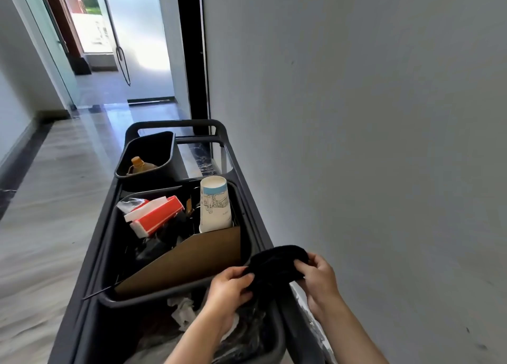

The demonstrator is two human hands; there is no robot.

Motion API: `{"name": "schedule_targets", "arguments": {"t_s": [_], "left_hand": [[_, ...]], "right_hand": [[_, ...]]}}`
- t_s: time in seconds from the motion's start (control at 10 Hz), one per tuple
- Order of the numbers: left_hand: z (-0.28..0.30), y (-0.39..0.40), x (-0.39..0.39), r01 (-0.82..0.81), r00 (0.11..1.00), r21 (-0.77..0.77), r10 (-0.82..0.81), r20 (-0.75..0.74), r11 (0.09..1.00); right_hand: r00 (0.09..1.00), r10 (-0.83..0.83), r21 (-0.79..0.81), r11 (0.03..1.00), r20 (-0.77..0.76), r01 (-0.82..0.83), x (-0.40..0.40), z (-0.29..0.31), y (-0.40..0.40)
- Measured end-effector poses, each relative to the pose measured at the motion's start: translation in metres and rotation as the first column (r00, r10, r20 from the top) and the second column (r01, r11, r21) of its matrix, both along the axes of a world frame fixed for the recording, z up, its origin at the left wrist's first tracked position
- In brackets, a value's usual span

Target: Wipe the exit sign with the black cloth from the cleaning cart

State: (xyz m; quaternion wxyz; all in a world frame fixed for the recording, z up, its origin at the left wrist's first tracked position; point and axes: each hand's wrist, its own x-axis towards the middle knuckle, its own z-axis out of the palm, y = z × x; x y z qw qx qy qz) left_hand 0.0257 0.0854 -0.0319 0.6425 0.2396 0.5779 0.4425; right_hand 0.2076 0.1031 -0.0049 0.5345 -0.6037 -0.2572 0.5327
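The black cloth [274, 267] hangs bunched between both hands above the right rim of the dark grey cleaning cart [247, 171]. My left hand [229, 286] pinches the cloth's left edge. My right hand [319, 278] grips its right end, close to the wall. No exit sign is in view.
The cart's middle bin [109, 254] holds a paper cup [214, 204], a red and white box [155, 215] and a cardboard sheet [186, 259]. A far bin [149, 155] holds a bottle [140, 164]. A grey wall [370, 116] runs along the right. The corridor floor [49, 199] leads to a glass door [131, 34].
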Motion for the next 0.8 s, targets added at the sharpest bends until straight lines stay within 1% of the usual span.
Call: {"name": "schedule_targets", "arguments": {"t_s": [0.1, 0.2, 0.3, 0.4, 0.5, 0.6, 0.7, 0.8], "left_hand": [[-0.023, 0.007, 0.009, -0.046, 0.999, -0.075, 0.047, 0.011, 0.996], [-0.032, 0.008, 0.016, -0.053, 0.998, -0.086, 0.055, 0.021, 0.995], [-0.034, 0.008, 0.022, -0.061, 0.997, -0.089, 0.065, 0.044, 0.994], [-0.033, 0.010, 0.021, -0.054, 0.998, -0.080, 0.055, 0.011, 0.995], [-0.031, 0.011, 0.016, -0.016, 0.999, -0.060, 0.014, -0.044, 0.998], [-0.027, 0.009, 0.012, -0.006, 0.999, -0.078, 0.003, -0.050, 0.997], [-0.016, 0.005, 0.005, -0.011, 0.994, -0.033, 0.007, -0.106, 0.999], [-0.005, 0.001, -0.001, -0.057, 0.980, 0.043, 0.064, -0.190, 0.997]], "right_hand": [[0.996, -0.053, -0.082, 0.995, 0.070, 0.059, 0.007, -0.027, 0.003], [0.988, -0.053, -0.110, 0.991, 0.147, 0.070, 0.011, -0.039, 0.006], [0.987, -0.040, -0.186, 0.980, 0.154, 0.069, 0.016, -0.051, 0.009], [0.996, -0.015, -0.219, 0.975, 0.083, 0.032, 0.017, -0.057, 0.010], [0.999, 0.047, -0.211, 0.976, 0.009, -0.044, 0.023, -0.060, 0.009], [0.997, 0.081, -0.200, 0.977, 0.005, -0.078, 0.028, -0.057, 0.005], [0.992, 0.098, -0.140, 0.986, 0.084, -0.086, 0.032, -0.044, -0.002], [0.980, 0.084, -0.089, 0.994, 0.181, -0.068, 0.037, -0.034, -0.009]]}}
